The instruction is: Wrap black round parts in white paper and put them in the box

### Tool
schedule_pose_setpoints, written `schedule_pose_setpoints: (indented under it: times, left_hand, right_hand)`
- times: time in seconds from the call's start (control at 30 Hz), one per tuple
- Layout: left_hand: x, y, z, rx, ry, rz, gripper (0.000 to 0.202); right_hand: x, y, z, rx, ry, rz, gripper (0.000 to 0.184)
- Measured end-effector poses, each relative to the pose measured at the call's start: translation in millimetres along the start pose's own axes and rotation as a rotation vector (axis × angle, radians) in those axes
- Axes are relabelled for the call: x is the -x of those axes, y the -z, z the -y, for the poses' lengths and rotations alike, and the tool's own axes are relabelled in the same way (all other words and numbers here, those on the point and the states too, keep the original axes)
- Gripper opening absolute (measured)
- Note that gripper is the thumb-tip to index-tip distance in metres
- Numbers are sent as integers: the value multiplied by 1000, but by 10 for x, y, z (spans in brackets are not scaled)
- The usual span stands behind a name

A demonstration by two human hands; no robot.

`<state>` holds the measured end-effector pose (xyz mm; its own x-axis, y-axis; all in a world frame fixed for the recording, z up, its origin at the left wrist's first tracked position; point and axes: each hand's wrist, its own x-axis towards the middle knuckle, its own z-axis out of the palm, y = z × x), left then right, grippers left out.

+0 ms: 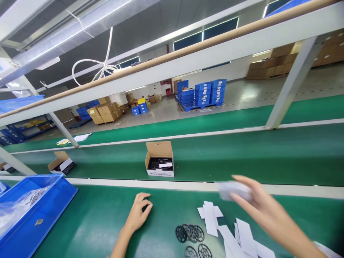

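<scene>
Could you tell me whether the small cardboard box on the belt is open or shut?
Open: the small brown cardboard box has its lid flap raised, showing dark contents inside.

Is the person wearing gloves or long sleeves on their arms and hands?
No gloves and no long sleeves. The left hand and right hand are bare, and both forearms are uncovered as far as the picture shows. No rings, watch or bracelet are visible. The right hand looks blurred.
</scene>
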<state>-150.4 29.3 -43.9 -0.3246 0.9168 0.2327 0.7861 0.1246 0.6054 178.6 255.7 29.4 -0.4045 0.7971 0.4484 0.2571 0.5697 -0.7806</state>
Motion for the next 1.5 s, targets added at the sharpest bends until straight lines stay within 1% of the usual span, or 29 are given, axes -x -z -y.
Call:
schedule_pose_setpoints:
  times: [0.07,0.1,0.13,0.17,0.2,0.27,0.3,0.33,0.4,0.47,0.53,0.6,0.67,0.73,0.77,0.8,0.87,0.93,0.97,1.03,1.07,1.13,1.17,1.23,1.27,1.33,1.4,1.47,1.5]
  left_hand:
    - [106,-30,-12,43,35,0,23]
    - [134,-43,-14,60,45,-1,22]
    - [151,-55,-12,71,53,-1,21]
    - [161,-67,-8,77,57,-3,20]
    - [166,-79,-1,80,61,-3,19]
    - [169,-103,21,77,64,-7,19]
    - [169,-114,35,75,62,-7,18]
    - [168,-124,51,74,60,-6,18]
    - [164,-139,84,77,56,-7,18]
    - [154,-147,117,82,49,-11,18]
    - [143,-145,137,85,42,-22,18]
    - [136,-140,129,84,36,-33,18]
    - [142,-142,74,95,30,-38,17]
    - [161,-167,-36,125,8,0,18]
    - [174,-193,-109,144,-11,41,22]
    - [186,-229,-187,163,-35,96,29]
    - [206,-330,-345,188,-93,225,45]
    - [212,-457,-479,196,-142,318,58]
    - [208,-522,-531,193,-162,343,61]
    - [187,-634,-604,180,-190,355,59]
    - [172,-675,-626,173,-197,348,55]
    - [133,-715,-649,172,-199,330,45]
    - [114,-713,-652,181,-190,319,41]
    - [86,-677,-654,211,-141,301,37]
    - [83,-647,-659,228,-99,287,37]
    - [110,-582,-694,299,21,223,37]
    - [189,-531,-783,465,156,121,35]
    - [316,-512,-930,689,262,10,30]
    - [390,-516,-1022,799,303,-24,30]
  right_hand:
    - [-420,-443,184,-232,76,205,38]
    - [-661,-709,270,-261,110,274,31]
    - [-899,-984,345,-215,139,301,24]
    - [-1119,-1254,404,-94,156,343,21]
    - [-1308,-1507,443,48,165,388,22]
    - [-1581,-1927,458,186,135,421,26]
    - [-1665,-2088,436,234,107,436,26]
    - [-1720,-2216,401,269,76,453,26]
    - [-1765,-2388,310,355,27,512,21]
    - [-1755,-2474,228,436,15,588,12]
    - [-1715,-2503,184,516,43,649,5]
    - [-1659,-2485,186,595,92,672,5]
    - [-1594,-2403,222,655,153,665,2]
    - [-1516,-2229,269,675,223,651,10]
    - [-1465,-2099,287,672,257,644,15]
    - [-1401,-1941,295,663,286,636,20]
    - [-1216,-1550,266,634,331,622,25]
    - [-937,-1093,170,568,372,611,25]
    - [-760,-858,101,524,386,606,23]
    - [-344,-418,-54,453,373,604,19]
    - [-117,-230,-127,445,340,605,17]
    - [338,50,-234,492,245,612,16]
    - [547,133,-262,529,204,614,15]
    - [898,189,-267,602,153,596,14]
    - [1031,170,-251,635,138,578,16]
    - [1209,68,-203,705,112,528,22]
    - [1288,-61,-166,767,74,479,25]
    - [1301,-157,-162,801,27,441,25]
    - [1296,-180,-173,802,1,422,22]
